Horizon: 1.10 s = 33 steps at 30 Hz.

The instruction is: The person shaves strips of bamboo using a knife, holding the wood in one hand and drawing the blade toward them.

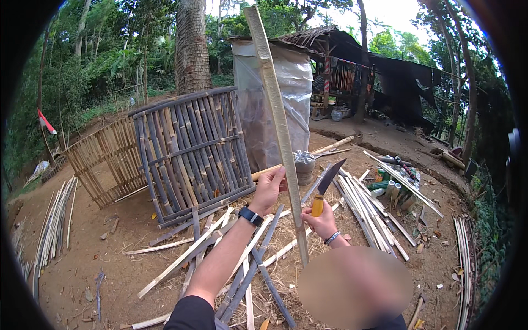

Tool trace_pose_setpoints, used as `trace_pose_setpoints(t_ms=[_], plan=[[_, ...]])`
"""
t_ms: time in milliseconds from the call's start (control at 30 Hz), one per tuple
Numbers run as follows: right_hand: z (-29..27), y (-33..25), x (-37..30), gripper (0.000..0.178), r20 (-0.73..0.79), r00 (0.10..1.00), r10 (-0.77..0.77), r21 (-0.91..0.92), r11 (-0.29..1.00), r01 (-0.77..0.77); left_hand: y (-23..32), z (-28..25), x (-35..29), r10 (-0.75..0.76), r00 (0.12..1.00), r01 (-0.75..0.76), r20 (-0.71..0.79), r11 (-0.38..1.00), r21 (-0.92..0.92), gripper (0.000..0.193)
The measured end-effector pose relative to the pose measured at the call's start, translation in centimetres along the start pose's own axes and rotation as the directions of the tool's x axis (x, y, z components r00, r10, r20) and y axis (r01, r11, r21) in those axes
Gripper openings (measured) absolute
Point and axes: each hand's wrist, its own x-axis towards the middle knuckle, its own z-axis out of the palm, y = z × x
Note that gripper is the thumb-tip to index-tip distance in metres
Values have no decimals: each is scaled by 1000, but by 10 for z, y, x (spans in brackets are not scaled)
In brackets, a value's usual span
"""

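A long, flat bamboo strip (279, 118) stands nearly upright in front of me, its top leaning left. My left hand (265, 192), a dark band on its wrist, is closed on the strip around its middle. My right hand (324, 224) grips the yellow handle of a knife (330, 177); its dark, broad blade points up and right, apart from the strip. The fingertips of that hand also touch the strip's lower part. Below both hands, split bamboo pieces (265, 275) lie crisscrossed on the ground among shavings.
A dark bamboo slat panel (192, 151) leans ahead left, beside a lighter bamboo fence (107, 162). Bundled pale strips (366, 209) lie at right, near bottles and cans (385, 190). Behind stand a plastic-wrapped structure (300, 91) and a tree trunk (192, 49). A blurred patch covers the lower right.
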Motion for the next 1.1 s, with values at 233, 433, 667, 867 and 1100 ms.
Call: trace_pose_setpoints(t_ms=[233,433,667,867,1100], plan=[[-2,2,0,38,7,1000,1,-15,1000,-1,1,4,-1,18,1000,-18,16,1000,-3,28],[-1,2,-2,38,13,1000,4,-1,1000,-4,0,4,-2,16,1000,-16,2,1000,5,28],[-1,0,2,38,18,1000,7,-13,1000,-7,-1,0,3,17,1000,-17,-9,1000,7,28],[-1,4,2,38,14,1000,6,-21,1000,-6,-2,2,1,20,1000,-20,-2,1000,4,27],[1,2,0,39,32,999,19,-10,1000,-19,1,2,-2,30,1000,-30,1,1000,-7,27]])
